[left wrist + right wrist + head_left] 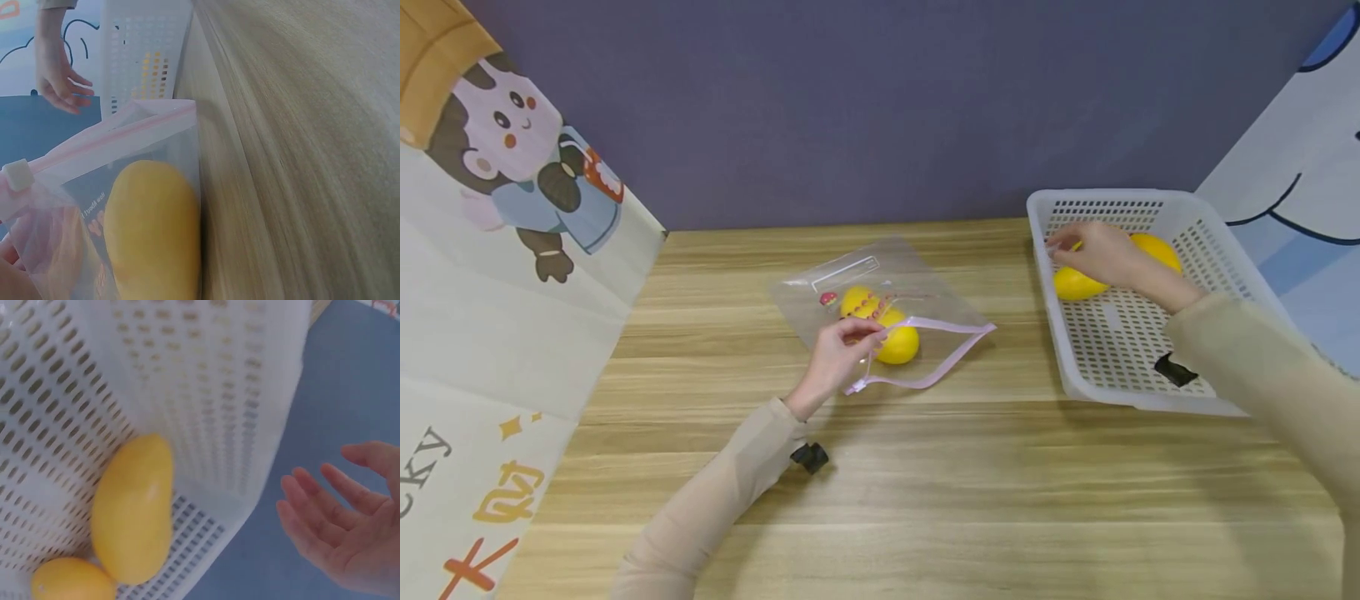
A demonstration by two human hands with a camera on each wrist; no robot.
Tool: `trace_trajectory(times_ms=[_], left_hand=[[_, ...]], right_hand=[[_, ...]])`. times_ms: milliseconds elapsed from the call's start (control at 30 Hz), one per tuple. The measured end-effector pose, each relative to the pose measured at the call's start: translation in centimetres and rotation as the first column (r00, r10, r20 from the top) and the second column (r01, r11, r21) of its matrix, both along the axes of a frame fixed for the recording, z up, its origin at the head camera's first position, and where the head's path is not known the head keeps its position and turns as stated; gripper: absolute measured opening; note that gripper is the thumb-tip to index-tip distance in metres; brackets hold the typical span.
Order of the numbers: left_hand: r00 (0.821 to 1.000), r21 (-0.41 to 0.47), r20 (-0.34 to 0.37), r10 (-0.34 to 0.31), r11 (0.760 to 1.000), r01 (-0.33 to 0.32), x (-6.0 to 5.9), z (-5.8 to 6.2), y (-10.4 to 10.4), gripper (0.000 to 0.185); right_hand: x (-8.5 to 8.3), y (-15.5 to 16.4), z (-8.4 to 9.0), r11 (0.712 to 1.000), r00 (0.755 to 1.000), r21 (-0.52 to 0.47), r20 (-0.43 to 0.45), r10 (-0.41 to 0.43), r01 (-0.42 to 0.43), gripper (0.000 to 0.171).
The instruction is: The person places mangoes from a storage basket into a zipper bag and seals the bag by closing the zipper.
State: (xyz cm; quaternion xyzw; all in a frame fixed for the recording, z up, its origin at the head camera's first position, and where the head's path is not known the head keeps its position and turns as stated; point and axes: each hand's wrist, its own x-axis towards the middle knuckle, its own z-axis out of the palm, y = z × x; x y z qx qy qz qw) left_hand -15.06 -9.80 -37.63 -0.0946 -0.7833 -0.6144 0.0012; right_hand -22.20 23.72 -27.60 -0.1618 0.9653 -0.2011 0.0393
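A clear zip bag point(917, 283) with a pink slider edge lies on the table, its mouth partly spread toward the front right. Inside it are two yellow mangoes, and the nearer mango point(153, 231) fills much of the left wrist view. My left hand point(842, 354) pinches the bag's rim near the white slider point(19, 175). Above the far left part of a white basket point(1075, 387) hovers my right hand point(1101, 252), its fingers loosely bent and holding nothing. A mango point(132, 509) and another mango point(72, 579) lie in the basket, partly hidden by that hand in the head view.
The basket stands at the right end of the wooden table point(925, 483), near a printed cloth point(1285, 200). A dark blue-grey panel point(850, 108) rises along the back. Another printed cloth point(512, 333) borders the left side.
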Motion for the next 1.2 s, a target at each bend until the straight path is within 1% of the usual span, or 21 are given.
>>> trace_trajectory(times_ms=[167, 400, 500, 667, 767, 900, 1033, 1200], left_hand=[[1.000, 0.011, 0.009, 0.002, 1.000, -0.002, 0.0, 0.0, -0.1, 0.015], [1.000, -0.004, 0.009, 0.004, 1.000, -0.004, 0.0, 0.0, -0.2, 0.015], [1.000, -0.003, 0.011, 0.006, 1.000, -0.006, 0.0, -0.1, -0.2, 0.015], [1.000, -0.001, 0.017, 0.003, 1.000, -0.003, 0.0, -0.2, 0.0, 0.016], [1.000, 0.009, 0.018, 0.005, 1.000, -0.005, 0.0, -0.3, 0.0, 0.017], [1.000, 0.015, 0.019, 0.005, 1.000, -0.006, 0.0, -0.4, 0.1, 0.016], [1.000, 0.008, 0.024, -0.001, 1.000, 0.001, 0.0, -0.4, 0.1, 0.015], [1.000, 0.011, 0.029, -0.006, 1.000, 0.005, 0.0, -0.5, 0.1, 0.014]], right_hand=[[-1.7, 1.7, -0.8, 1.000, 1.000, 0.022, 0.031, 0.002, -0.002, 0.031], [-3.5, 3.5, -1.8, 0.993, 0.999, 0.118, 0.035, -0.035, 0.031, 0.032], [-4.0, 4.2, -2.2, 0.987, 0.997, 0.157, 0.067, -0.042, 0.031, 0.032], [-4.7, 5.2, -2.8, 0.977, 0.987, 0.207, 0.137, -0.079, 0.049, 0.037], [-5.1, 5.7, -3.2, 0.975, 0.980, 0.217, 0.175, -0.094, 0.054, 0.040], [-5.4, 6.5, -3.6, 0.971, 0.976, 0.233, 0.195, -0.094, 0.048, 0.043], [-5.6, 7.2, -3.9, 0.970, 0.977, 0.243, 0.199, -0.076, 0.026, 0.047], [-5.9, 7.7, -4.4, 0.966, 0.978, 0.257, 0.201, -0.050, -0.004, 0.058]])
